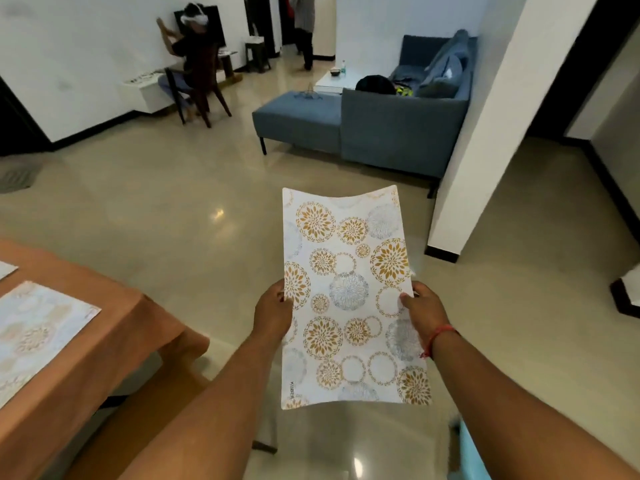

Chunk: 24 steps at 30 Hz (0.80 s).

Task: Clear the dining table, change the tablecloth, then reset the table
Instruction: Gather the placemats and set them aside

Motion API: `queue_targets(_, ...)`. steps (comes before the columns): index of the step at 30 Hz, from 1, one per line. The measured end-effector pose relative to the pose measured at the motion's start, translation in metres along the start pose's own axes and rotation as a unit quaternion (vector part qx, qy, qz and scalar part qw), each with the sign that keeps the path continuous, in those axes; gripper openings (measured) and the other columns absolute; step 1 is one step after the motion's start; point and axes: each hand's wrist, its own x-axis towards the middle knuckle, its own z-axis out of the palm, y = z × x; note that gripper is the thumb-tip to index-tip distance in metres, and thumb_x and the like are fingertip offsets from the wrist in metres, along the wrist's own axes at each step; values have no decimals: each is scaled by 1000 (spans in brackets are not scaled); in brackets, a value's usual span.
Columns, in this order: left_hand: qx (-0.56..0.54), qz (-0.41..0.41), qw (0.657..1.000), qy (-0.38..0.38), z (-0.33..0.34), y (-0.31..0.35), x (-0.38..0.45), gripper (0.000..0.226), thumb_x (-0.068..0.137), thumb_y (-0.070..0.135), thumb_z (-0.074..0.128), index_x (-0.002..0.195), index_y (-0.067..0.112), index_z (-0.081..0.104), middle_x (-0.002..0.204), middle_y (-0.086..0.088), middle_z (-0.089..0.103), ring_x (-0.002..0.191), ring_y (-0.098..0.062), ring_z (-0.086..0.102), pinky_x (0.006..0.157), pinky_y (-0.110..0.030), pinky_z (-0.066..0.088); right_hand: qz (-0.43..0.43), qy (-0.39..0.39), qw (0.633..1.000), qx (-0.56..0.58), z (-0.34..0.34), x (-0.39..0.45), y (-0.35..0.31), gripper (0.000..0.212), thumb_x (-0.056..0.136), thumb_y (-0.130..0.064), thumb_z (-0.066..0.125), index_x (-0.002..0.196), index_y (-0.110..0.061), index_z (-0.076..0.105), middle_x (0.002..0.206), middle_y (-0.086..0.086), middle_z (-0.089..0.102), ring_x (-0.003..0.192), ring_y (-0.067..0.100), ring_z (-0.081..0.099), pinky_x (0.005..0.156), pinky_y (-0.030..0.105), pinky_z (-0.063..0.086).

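Both hands pinch one patterned placemat (351, 296) by its long edges, left hand (273, 311) and right hand (424, 311), holding it above the floor (173, 209). The bench (104, 327), under an orange tablecloth (145, 317), carries another placemat (34, 337) at left.

A glossy beige tiled floor (194, 188) fills the middle of the frame and mirrors the ceiling lights. A blue-grey sectional sofa (391, 129) stands at upper centre-right, beside a white pillar (485, 133). At upper left, a white wall (86, 46) with a dark skirting backs a dark wooden chair (204, 81).
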Motion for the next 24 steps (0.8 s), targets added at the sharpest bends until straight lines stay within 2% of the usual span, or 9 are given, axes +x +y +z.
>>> queue_targets(2,-5,10,1000,19,6,11,43,49,93,-2,50,129,27,65,115,8,70,102,-11,66,97,-35,53,-10,-17,1000,-8,10,50,-16,26,97,-6,51,108,-26,65,112,1,70,106,24,64,98,46,51)
queue_targets(8,-18,-2,999,45,20,26,191,53,93,-5,45,135,23,60,123,4,66,110,-15,63,96,-30,49,2,-21,1000,-16,57,197,-55,28,97,-7,52,119,-18,65,112,1,70,106,23,65,94,39,52)
queue_targets(16,-66,-33,994,85,-16,68,344,53,94,-7,45,138,19,59,127,3,65,115,-17,61,102,-34,49,2,-60,998,-28,150,343,-141,25,98,-8,51,108,-26,66,108,-5,70,102,19,65,92,38,51)
queue_targets(20,-52,-34,988,139,-67,76,419,52,92,-9,44,132,19,63,120,4,68,110,-15,64,87,-24,48,-15,-123,991,-52,232,420,-180,25,97,-7,51,100,-28,65,109,-3,70,105,23,64,95,41,49)
queue_targets(24,-49,-62,969,233,-127,71,468,49,90,-8,46,128,16,64,114,5,66,111,-19,62,101,-33,47,-39,-209,973,-90,339,486,-210,26,97,-8,52,95,-30,65,106,-5,70,104,23,64,99,44,50)
